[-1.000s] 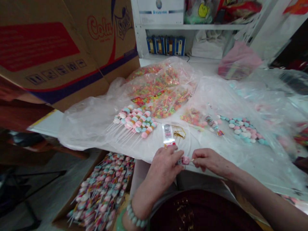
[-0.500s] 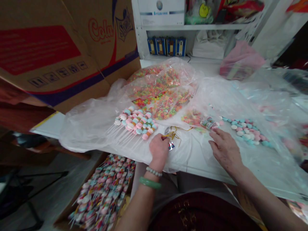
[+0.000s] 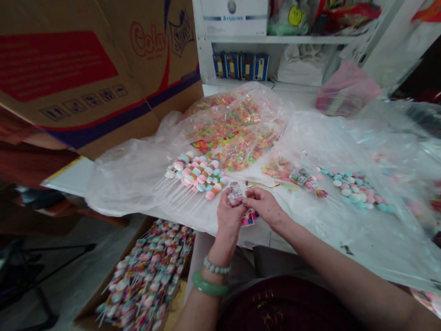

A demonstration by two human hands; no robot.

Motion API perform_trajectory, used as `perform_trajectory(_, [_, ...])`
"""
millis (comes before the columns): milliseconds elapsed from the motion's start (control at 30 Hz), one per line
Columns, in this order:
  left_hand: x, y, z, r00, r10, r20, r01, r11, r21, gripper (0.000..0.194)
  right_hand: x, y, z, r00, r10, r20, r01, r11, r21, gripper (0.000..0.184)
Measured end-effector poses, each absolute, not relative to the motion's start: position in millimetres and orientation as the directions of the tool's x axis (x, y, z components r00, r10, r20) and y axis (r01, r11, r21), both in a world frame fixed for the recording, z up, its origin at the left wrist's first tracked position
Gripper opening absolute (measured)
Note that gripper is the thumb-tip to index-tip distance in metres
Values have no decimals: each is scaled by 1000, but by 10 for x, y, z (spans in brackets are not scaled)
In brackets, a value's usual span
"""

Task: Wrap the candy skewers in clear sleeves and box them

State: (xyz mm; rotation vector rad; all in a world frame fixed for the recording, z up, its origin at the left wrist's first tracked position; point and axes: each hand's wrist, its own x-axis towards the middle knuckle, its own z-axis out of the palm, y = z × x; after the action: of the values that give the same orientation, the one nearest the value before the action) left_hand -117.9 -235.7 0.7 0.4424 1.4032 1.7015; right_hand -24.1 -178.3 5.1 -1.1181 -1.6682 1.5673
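A small printed plastic bag (image 3: 235, 193), clear with pink at its lower end, stands up from my left hand (image 3: 228, 216), whose fingers are closed round it. My right hand (image 3: 264, 207) pinches the same bag from the right, fingertips meeting my left thumb. Below the hands a pink printed flap (image 3: 250, 218) with coloured dots shows; whether it belongs to that bag I cannot tell. Gold twist ties (image 3: 267, 185) lie just behind, mostly hidden. Left of my hands rest several marshmallow skewers (image 3: 198, 174) on white sticks. To the right lies a wrapped marshmallow skewer (image 3: 303, 178).
A clear sack of colourful ring-shaped candies (image 3: 237, 124) lies at the back. Loose marshmallows (image 3: 358, 191) are under plastic sheeting on the right. A big cardboard carton (image 3: 103, 69) stands at left. Below the table edge, a box holds many wrapped skewers (image 3: 148, 271).
My right hand has moved left from the wrapped skewer to meet my left hand at the bag. The bag is now raised upright, and the twist ties are largely covered.
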Motion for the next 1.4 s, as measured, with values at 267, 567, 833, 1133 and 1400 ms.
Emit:
perform_trajectory(267, [-1271,-2513,-6,-457,808,-372,-569,56,820,60,-258,-1663,28,-490,869,-73,132,-9,-991,10])
perform_trajectory(567, [-1406,-2600,-17,-640,675,-367,-558,-79,826,24,-194,-1564,-51,-488,872,-19,571,303,-763,9])
perform_trajectory(833, [-1834,-3122,181,-598,636,-488,-670,-63,739,40,-333,-1793,220,-570,777,268,707,630,-321,33])
perform_trajectory(1133, [-1950,-3268,274,-554,563,-613,-805,-174,568,12,-1294,-2125,144,-820,558,-127,548,701,-456,29])
perform_trajectory(1400, [-1889,-3293,378,-479,646,-595,-780,-3,625,13,-645,-1939,38,-478,876,-60,563,254,-786,8])
